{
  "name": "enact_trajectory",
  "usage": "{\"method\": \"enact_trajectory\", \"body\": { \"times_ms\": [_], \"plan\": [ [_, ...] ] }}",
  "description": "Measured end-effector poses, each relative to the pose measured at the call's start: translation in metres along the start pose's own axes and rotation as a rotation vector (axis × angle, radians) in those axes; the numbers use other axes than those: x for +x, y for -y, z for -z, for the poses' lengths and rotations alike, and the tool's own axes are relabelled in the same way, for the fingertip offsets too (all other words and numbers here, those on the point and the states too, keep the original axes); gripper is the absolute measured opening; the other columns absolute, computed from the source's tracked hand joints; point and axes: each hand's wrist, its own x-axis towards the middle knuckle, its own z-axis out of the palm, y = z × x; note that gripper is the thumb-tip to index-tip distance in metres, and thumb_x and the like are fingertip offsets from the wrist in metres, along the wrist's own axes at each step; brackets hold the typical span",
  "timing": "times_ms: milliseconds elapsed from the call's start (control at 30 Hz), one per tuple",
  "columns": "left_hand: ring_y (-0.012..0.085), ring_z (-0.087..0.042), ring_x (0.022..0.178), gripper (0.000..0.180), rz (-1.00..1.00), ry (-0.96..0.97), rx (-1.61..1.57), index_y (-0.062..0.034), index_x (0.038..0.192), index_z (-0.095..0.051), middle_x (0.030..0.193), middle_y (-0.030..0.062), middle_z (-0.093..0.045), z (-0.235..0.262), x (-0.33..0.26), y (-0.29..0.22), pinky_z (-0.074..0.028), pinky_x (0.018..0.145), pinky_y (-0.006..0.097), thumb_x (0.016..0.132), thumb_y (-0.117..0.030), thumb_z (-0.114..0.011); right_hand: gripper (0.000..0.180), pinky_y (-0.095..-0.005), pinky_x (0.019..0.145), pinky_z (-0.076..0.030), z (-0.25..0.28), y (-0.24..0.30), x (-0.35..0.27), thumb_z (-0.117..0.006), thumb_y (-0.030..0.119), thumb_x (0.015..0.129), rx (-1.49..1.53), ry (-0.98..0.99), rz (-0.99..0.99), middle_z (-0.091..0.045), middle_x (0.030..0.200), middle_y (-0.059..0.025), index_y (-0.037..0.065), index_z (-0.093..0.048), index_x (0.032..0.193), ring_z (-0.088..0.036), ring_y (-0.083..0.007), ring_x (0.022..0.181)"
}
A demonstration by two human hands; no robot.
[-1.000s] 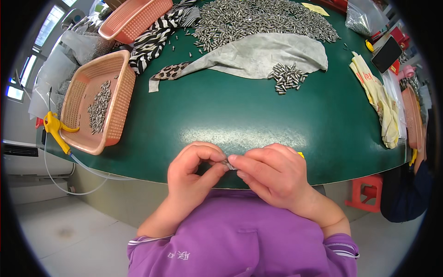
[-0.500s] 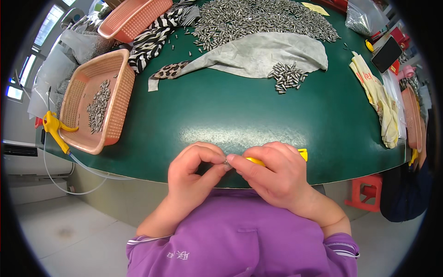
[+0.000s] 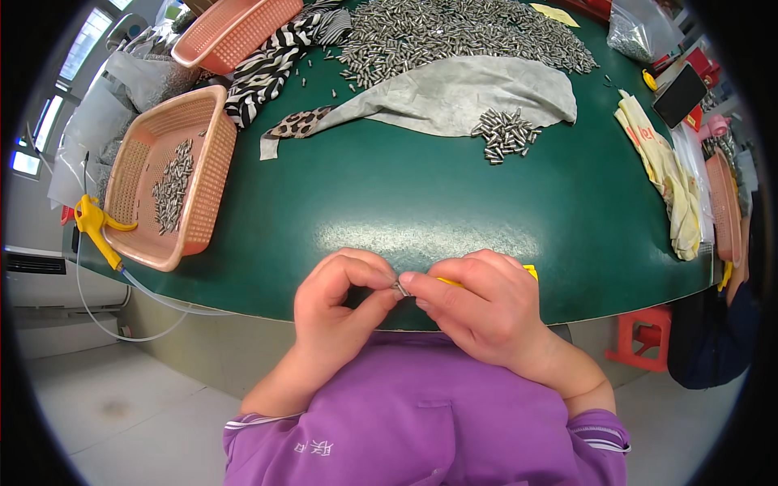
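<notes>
At the near edge of the green table, my left hand (image 3: 334, 306) pinches a small silver metal pin (image 3: 401, 289) between thumb and forefinger. My right hand (image 3: 491, 303) is closed around a yellow-handled tool (image 3: 531, 271), most of it covered by the fingers. Its tip is hidden, so its exact kind does not show. The right thumb and fingertips meet the pin, and both hands nearly touch there. Farther off lies a small heap of similar metal pins (image 3: 506, 136), partly on a grey cloth (image 3: 454, 93).
A large mound of metal pins (image 3: 462, 32) covers the far table (image 3: 389, 194). On the left stands a pink basket (image 3: 212, 174) holding pins, with a yellow air gun (image 3: 97, 231) at its rim. Pale gloves (image 3: 660, 166) and a phone (image 3: 680, 95) lie right.
The yellow tool has shifted slightly in my right hand, with less of its end showing. The pin is turned a little and more of it shows. My left hand stays put.
</notes>
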Motion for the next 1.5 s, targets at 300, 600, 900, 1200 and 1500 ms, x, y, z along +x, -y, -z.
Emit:
{"method": "enact_trajectory", "body": {
  "times_ms": [300,600,900,1200,1500],
  "plan": [
    [0.0173,-0.063,0.080,0.024,-0.005,0.003,-0.004,-0.0022,0.082,-0.058,0.086,0.0080,-0.064,-0.0012,0.0007,-0.0009,-0.052,0.066,0.028,0.070,0.013,-0.072,0.040,-0.0286,0.056,-0.043,-0.0029,-0.0018,-0.0034,-0.073,0.012,0.069,-0.115,-0.018,0.043,-0.059,0.086,0.0025,0.018,-0.069,0.109,-0.056,-0.0154,0.068],
    [0.0177,-0.063,0.079,0.024,-0.027,-0.005,0.005,-0.0027,0.082,-0.058,0.086,0.0082,-0.065,0.0003,-0.0009,0.0027,-0.052,0.067,0.028,0.070,0.013,-0.072,0.033,-0.0308,0.053,-0.045,0.0007,0.0007,0.0013,-0.076,0.011,0.069,0.005,0.004,-0.005,-0.062,0.081,-0.0007,0.014,-0.073,0.102,-0.059,-0.0185,0.064],
    [0.0191,-0.064,0.078,0.023,-0.042,0.015,0.102,-0.0026,0.081,-0.058,0.085,0.0084,-0.066,-0.0007,0.0000,-0.0014,-0.052,0.067,0.029,0.070,0.011,-0.073,0.035,-0.0311,0.054,-0.045,-0.0007,0.0002,-0.0018,-0.077,0.011,0.068,-0.094,0.003,0.032,-0.062,0.083,-0.0002,0.015,-0.073,0.102,-0.058,-0.0185,0.063],
    [0.0186,-0.064,0.077,0.022,-0.040,-0.015,0.075,-0.0028,0.080,-0.059,0.084,0.0079,-0.066,0.0000,-0.0011,0.0018,-0.052,0.066,0.028,0.069,0.011,-0.073,0.036,-0.0288,0.054,-0.044,-0.0008,-0.0001,-0.0015,-0.075,0.014,0.071,-0.013,0.001,-0.005,-0.059,0.083,0.0025,0.017,-0.070,0.106,-0.058,-0.0157,0.067],
    [0.0187,-0.064,0.078,0.021,-0.047,0.016,0.071,-0.0026,0.080,-0.059,0.086,0.0079,-0.067,0.0004,0.0000,0.0001,-0.053,0.067,0.029,0.070,0.011,-0.072,0.034,-0.0311,0.053,-0.045,0.0003,0.0006,-0.0006,-0.076,0.011,0.069,0.020,0.021,-0.024,-0.062,0.083,-0.0008,0.014,-0.073,0.102,-0.059,-0.0189,0.064]
  ]
}}
